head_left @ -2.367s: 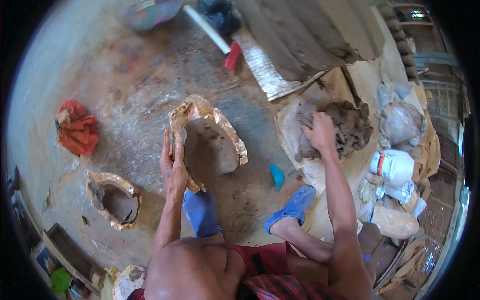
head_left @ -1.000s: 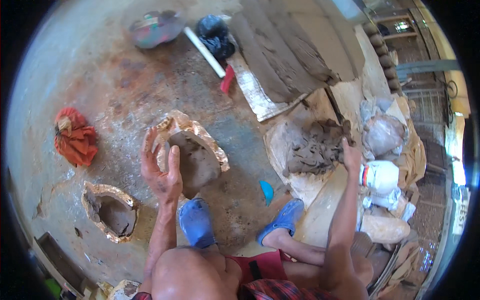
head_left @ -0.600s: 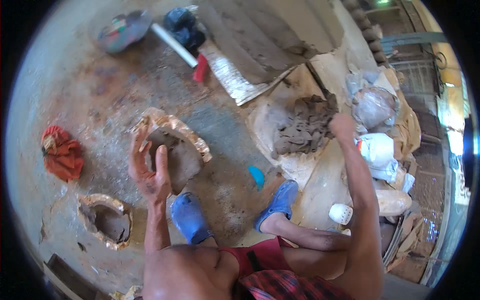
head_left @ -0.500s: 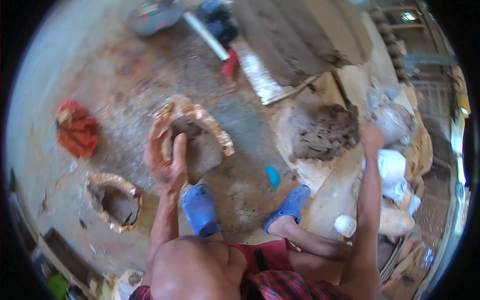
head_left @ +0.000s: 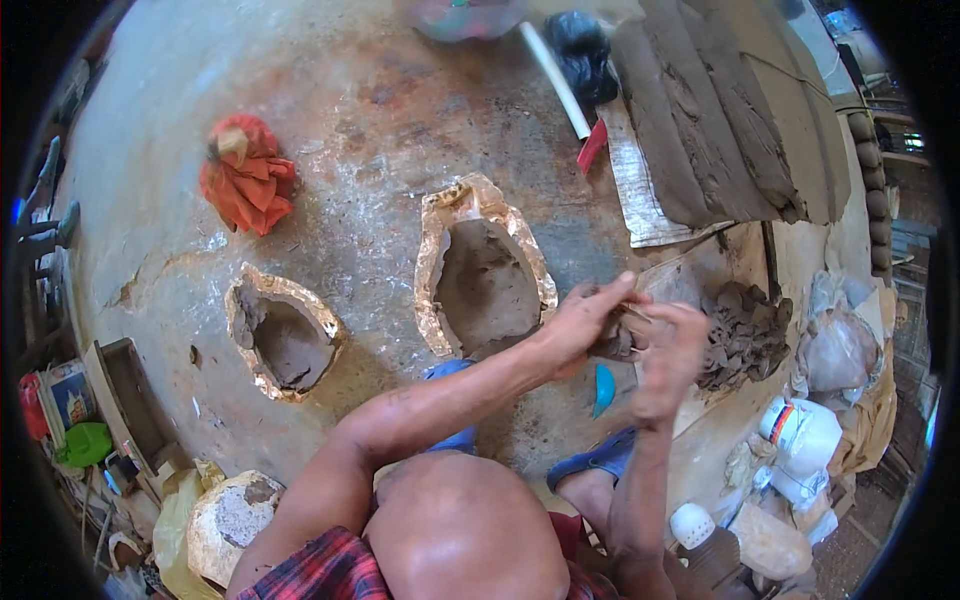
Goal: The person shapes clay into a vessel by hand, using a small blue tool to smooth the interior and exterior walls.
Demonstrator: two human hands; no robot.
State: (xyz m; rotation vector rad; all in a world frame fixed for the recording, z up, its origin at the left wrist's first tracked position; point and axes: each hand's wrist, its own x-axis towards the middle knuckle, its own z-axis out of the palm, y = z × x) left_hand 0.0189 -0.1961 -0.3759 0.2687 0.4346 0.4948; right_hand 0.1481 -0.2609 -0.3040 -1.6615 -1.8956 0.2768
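Note:
Both my hands meet over the floor, to the right of the larger mould. My left hand (head_left: 585, 325) closes round a lump of grey clay (head_left: 614, 345), its fingertips pressed toward the other hand. My right hand (head_left: 672, 360) grips the same lump from the right, slightly blurred. Just beyond it lies a heap of torn dark clay (head_left: 750, 335) on a sheet. The larger pale mould (head_left: 428, 265), lined with smooth clay, rests near my left wrist. Farther left sits a smaller mould (head_left: 330, 318), also clay-lined. Below my hands is a turquoise curved scraper (head_left: 603, 390).
An orange-red cloth bundle (head_left: 250, 180) lies at the far left. Long clay slabs (head_left: 700, 120) cover the back right, beside a white tube (head_left: 556, 80) and a black bag (head_left: 582, 58). White containers (head_left: 805, 435) stand at the right. A wooden box (head_left: 130, 400) is at the left edge.
My left hand has left the larger mould and moved right to join the other hand. My right hand has come back left from beside the clay heap, and a clay lump is now between them.

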